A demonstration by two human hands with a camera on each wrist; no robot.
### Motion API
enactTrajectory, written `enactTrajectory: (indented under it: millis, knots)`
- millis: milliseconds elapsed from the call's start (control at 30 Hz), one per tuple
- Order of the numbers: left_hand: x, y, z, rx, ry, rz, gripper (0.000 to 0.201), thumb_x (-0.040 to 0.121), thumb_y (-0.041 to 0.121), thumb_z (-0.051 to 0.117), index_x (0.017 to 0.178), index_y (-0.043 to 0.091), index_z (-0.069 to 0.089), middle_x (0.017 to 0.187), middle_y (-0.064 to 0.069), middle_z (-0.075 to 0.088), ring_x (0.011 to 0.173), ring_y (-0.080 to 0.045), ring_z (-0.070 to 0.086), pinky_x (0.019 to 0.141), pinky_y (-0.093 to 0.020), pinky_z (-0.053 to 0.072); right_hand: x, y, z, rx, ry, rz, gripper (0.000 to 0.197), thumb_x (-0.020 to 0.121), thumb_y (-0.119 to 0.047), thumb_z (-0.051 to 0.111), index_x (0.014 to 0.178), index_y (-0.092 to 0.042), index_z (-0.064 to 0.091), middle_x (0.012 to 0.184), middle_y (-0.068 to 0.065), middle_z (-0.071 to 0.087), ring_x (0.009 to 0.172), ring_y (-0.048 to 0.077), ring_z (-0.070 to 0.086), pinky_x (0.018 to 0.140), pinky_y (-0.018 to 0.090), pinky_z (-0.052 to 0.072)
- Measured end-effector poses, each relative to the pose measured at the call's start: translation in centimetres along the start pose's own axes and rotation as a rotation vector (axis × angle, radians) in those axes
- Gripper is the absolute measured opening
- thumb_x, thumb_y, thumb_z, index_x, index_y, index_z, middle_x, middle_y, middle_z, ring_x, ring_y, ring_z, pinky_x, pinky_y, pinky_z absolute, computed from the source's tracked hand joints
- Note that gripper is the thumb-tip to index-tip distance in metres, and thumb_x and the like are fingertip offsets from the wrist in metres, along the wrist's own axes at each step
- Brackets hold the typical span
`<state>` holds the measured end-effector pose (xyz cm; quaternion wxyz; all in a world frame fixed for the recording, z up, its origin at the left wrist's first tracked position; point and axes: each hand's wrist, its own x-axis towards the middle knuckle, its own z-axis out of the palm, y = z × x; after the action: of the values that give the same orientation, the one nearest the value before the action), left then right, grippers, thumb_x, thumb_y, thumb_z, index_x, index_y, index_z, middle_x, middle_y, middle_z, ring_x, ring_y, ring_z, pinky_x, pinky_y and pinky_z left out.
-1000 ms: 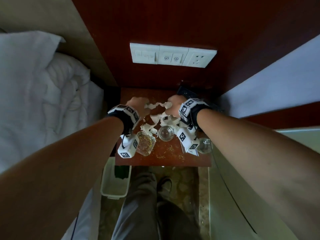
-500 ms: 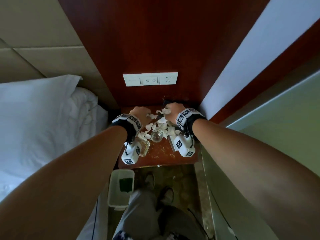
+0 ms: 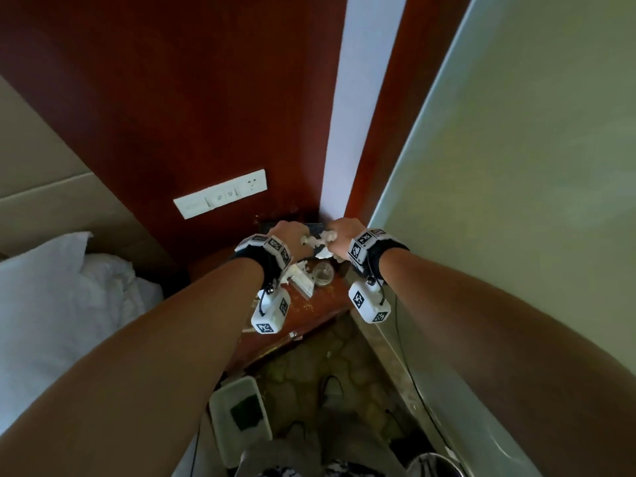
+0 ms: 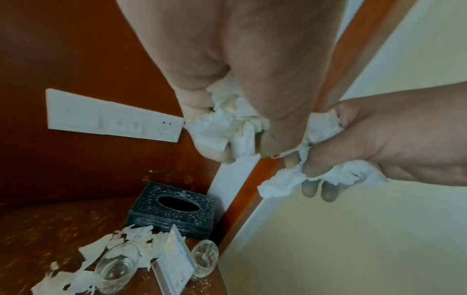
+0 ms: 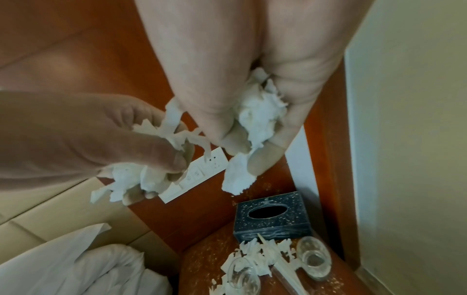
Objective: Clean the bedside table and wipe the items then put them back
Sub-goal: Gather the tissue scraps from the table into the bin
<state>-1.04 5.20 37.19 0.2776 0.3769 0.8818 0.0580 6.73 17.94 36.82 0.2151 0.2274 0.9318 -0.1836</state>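
Note:
Both hands hover close together above the back of the reddish wooden bedside table. My left hand grips a wad of torn white tissue. My right hand grips another wad of tissue. More tissue scraps lie on the crumb-strewn table top. Among them are two clear glasses and a small card stand. A black tissue box sits in the back right corner.
A white switch and socket panel is on the wooden wall behind the table. The bed with its white pillow lies left, a pale wall close on the right. A white bin stands on the floor below.
Both hands have risen off the table top with bunches of tissue scraps in them. The head view has tilted up and rolled toward the right wall.

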Motion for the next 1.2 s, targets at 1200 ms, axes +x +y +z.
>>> enactTrajectory:
  millis: [1200]
  knots:
    - [-18.4,36.8,39.6,0.576,-0.483,0.709,0.042,0.098,0.028,0.057,0.131,0.002,0.057,0.13,-0.017,0.06,0.118,-0.033,0.057,0.094,-0.036,0.045,-44.4,32.2,38.2,0.737,0.072,0.816,0.014,0.092,-0.025,0.057,0.088,-0.012,0.063,0.094,0.01,0.068,0.084,0.028,0.063,0.069,0.03,0.045]
